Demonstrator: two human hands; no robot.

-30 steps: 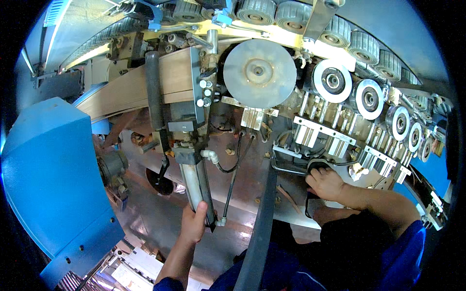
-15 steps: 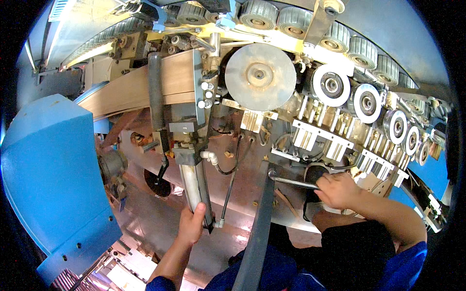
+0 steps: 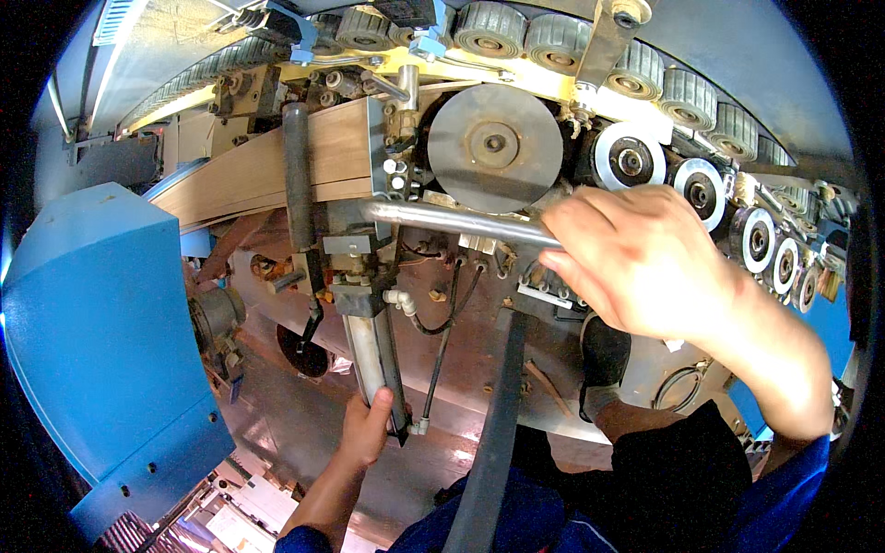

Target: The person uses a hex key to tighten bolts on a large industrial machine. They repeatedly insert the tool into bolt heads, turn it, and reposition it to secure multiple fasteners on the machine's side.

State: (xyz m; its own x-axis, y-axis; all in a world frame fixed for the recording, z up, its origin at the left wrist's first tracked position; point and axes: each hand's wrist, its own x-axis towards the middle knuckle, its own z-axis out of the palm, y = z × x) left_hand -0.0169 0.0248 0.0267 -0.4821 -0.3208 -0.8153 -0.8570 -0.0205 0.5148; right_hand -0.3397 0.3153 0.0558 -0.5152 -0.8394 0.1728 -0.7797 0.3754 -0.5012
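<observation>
My left hand [image 3: 367,431] is wrapped round the lower end of a silver pneumatic cylinder [image 3: 369,355], its thumb up along the side. High on the right, my right hand [image 3: 645,258] grips a steel wrench [image 3: 466,222] that lies nearly level. The wrench's far end is over the dark block [image 3: 346,216] above the cylinder, below several shiny bolt heads [image 3: 395,173]; I cannot tell whether it touches. A white elbow hose fitting [image 3: 399,300] sticks out beside the cylinder. My right hand hides part of the white-rimmed rollers' mounts.
A large grey disc [image 3: 496,147] stands behind the wrench. Thin wood strips [image 3: 253,175] run in from the left, near a blue housing [image 3: 111,323]. White-rimmed rollers [image 3: 698,195] line the right. A dark bar [image 3: 489,433] rises in front of my body; my shoe [image 3: 605,359] is beyond it.
My right hand has lifted the wrench up and to the left, from beside the dark bar's top to the block above the cylinder. My left hand stays on the cylinder.
</observation>
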